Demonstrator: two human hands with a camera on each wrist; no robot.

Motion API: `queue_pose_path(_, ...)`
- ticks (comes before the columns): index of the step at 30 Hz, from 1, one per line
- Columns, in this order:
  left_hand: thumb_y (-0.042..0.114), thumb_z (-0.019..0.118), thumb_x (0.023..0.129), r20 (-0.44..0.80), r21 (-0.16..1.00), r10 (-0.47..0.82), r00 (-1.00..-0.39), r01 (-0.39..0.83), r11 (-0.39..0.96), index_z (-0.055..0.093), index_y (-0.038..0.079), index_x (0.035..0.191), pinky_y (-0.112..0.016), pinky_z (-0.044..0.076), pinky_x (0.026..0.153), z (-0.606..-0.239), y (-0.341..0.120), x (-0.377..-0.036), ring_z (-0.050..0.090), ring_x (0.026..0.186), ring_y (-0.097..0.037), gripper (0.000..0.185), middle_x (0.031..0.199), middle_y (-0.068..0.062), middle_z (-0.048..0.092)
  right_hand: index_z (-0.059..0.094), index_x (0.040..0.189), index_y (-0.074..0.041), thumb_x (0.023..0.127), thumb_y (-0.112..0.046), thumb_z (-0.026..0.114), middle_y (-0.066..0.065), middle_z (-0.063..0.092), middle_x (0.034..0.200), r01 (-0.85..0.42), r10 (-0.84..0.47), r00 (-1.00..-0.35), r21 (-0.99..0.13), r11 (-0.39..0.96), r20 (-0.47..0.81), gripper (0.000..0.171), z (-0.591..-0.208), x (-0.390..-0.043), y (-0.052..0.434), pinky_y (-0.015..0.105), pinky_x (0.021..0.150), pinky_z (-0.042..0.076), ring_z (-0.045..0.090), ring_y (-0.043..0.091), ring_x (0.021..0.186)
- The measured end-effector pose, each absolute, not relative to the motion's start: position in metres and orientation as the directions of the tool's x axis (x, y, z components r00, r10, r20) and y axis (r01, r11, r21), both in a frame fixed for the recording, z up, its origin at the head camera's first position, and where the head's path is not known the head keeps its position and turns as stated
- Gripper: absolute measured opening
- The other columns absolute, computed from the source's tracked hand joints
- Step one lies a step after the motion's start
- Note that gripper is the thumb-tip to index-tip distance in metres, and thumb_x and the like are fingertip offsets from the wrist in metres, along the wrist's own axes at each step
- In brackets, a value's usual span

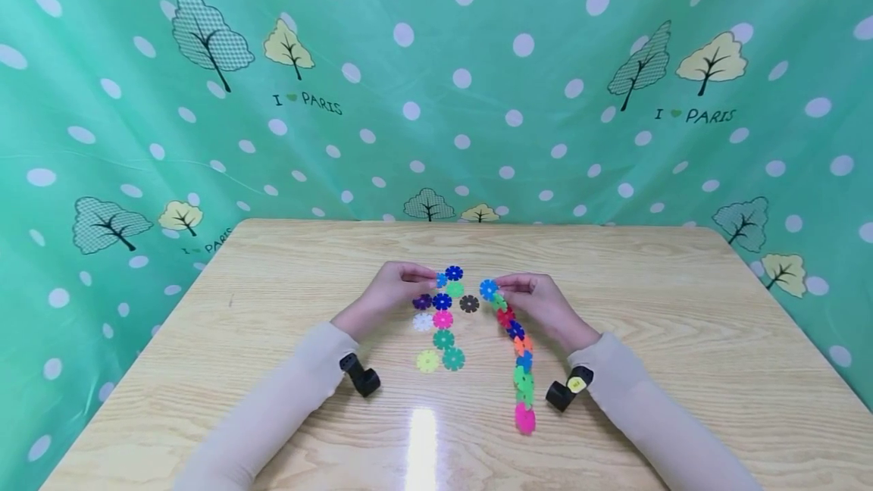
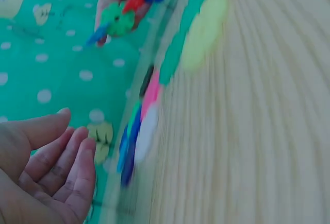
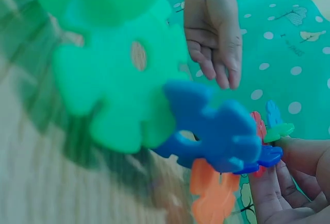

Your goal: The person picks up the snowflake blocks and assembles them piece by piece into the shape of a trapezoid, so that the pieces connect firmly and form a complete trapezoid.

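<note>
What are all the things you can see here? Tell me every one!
Loose flower discs: about ten, blue, purple, white, pink, teal, green, yellow, black; flat on the table between the hands.
Disc chain: one, many colours, pink disc at its near end; runs from the right hand toward the viewer.
Table: one, light wood.
Backdrop cloth: one, green, white dots and trees.
Wrist cameras: two, black.
Left hand: fingers relaxed, beside the loose discs.
Right hand: pinches the chain's far end.

Colourful disc chain (image 1: 518, 354) trails across table, probably interlocked.
</note>
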State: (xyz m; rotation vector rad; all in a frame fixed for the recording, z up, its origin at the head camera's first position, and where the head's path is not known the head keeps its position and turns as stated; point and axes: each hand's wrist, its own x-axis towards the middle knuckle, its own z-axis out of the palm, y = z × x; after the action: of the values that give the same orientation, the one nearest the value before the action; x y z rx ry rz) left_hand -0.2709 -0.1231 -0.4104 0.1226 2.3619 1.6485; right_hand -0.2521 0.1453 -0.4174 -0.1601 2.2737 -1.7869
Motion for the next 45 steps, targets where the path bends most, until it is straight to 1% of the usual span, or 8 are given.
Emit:
queue_pose_path(8, 0.002, 0.067, 0.084, -0.159, 0.934, 0.238, -0.958, -0.068, 0.351, 0.063, 0.001, 0.117, -0.031, 0.053, 0.086, -0.412, -0.150, -0.279, 0.064, 0.098, -0.020, 0.032, 0.112, -0.013, 0.066, 0.061, 0.117, 0.003, 0.089, -0.003, 0.060, 0.006, 0.066, 0.098, 0.066, -0.242, -0.962, -0.970, 0.236, -0.124, 0.029, -0.419, -0.253, 0.146, 0.020, 0.074, 0.052, 0.060, 0.010, 0.083)
queue_pose_path(17, -0.005, 0.068, 0.078, -0.191, 0.886, 0.403, -0.895, 0.019, 0.463, 0.065, 0.004, 0.114, -0.032, 0.049, 0.093, -0.421, -0.153, -0.285, 0.061, 0.106, -0.023, 0.037, 0.114, -0.009, 0.066, 0.060, 0.118, 0.004, 0.089, -0.003, 0.059, 0.009, 0.066, 0.102, 0.059, -0.253, -0.960, -0.971, 0.234, -0.119, 0.029, -0.417, -0.253, 0.147, 0.022, 0.076, 0.052, 0.061, 0.011, 0.085)
queue_pose_path(25, -0.005, 0.070, 0.075, -0.182, 0.837, 0.423, -0.887, 0.086, 0.540, 0.068, 0.010, 0.111, -0.035, 0.046, 0.098, -0.423, -0.155, -0.285, 0.059, 0.110, -0.022, 0.039, 0.115, -0.006, 0.067, 0.060, 0.116, 0.004, 0.088, 0.000, 0.060, 0.008, 0.066, 0.102, 0.071, -0.253, -0.960, -0.976, 0.207, -0.123, 0.028, -0.419, -0.255, 0.147, 0.021, 0.077, 0.053, 0.061, 0.010, 0.087)
queue_pose_path(28, -0.007, 0.069, 0.076, -0.173, 0.823, 0.427, -0.887, 0.108, 0.558, 0.069, 0.011, 0.109, -0.036, 0.047, 0.097, -0.423, -0.155, -0.286, 0.060, 0.108, -0.021, 0.038, 0.113, -0.005, 0.067, 0.059, 0.117, 0.005, 0.088, 0.002, 0.059, 0.012, 0.066, 0.107, 0.071, -0.256, -0.959, -0.976, 0.205, -0.123, 0.029, -0.418, -0.256, 0.147, 0.021, 0.080, 0.052, 0.062, 0.011, 0.090)
queue_pose_path(34, -0.006, 0.071, 0.075, -0.167, 0.814, 0.437, -0.884, 0.127, 0.567, 0.070, 0.013, 0.108, -0.034, 0.048, 0.095, -0.422, -0.155, -0.285, 0.060, 0.104, -0.018, 0.038, 0.111, -0.003, 0.068, 0.062, 0.118, -0.001, 0.087, 0.004, 0.057, 0.012, 0.066, 0.112, 0.060, -0.272, -0.955, -0.977, 0.204, -0.116, 0.032, -0.418, -0.255, 0.148, 0.023, 0.085, 0.052, 0.063, 0.014, 0.098)
queue_pose_path(39, -0.005, 0.074, 0.073, -0.130, 0.799, 0.466, -0.875, 0.185, 0.572, 0.069, 0.008, 0.108, -0.029, 0.052, 0.086, -0.419, -0.154, -0.283, 0.061, 0.094, -0.016, 0.037, 0.106, -0.004, 0.068, 0.061, 0.120, -0.001, 0.088, 0.004, 0.057, 0.012, 0.064, 0.118, 0.058, -0.260, -0.959, -0.978, 0.202, -0.110, 0.032, -0.418, -0.255, 0.146, 0.022, 0.084, 0.052, 0.061, 0.012, 0.100)
queue_pose_path(42, -0.005, 0.075, 0.072, -0.108, 0.789, 0.477, -0.872, 0.217, 0.575, 0.070, 0.006, 0.106, -0.027, 0.053, 0.081, -0.419, -0.154, -0.282, 0.062, 0.088, -0.016, 0.036, 0.101, -0.005, 0.069, 0.059, 0.120, 0.004, 0.088, 0.004, 0.057, 0.014, 0.065, 0.115, 0.036, -0.260, -0.962, -0.981, 0.190, -0.086, 0.032, -0.418, -0.255, 0.146, 0.022, 0.084, 0.052, 0.062, 0.010, 0.097)
queue_pose_path(45, -0.003, 0.076, 0.072, -0.092, 0.780, 0.484, -0.870, 0.239, 0.578, 0.070, 0.006, 0.104, -0.026, 0.053, 0.078, -0.419, -0.155, -0.281, 0.062, 0.085, -0.014, 0.034, 0.098, -0.004, 0.070, 0.058, 0.119, 0.006, 0.087, 0.004, 0.058, 0.011, 0.067, 0.104, 0.014, -0.271, -0.961, -0.984, 0.176, -0.062, 0.032, -0.418, -0.254, 0.146, 0.023, 0.082, 0.053, 0.063, 0.009, 0.090)
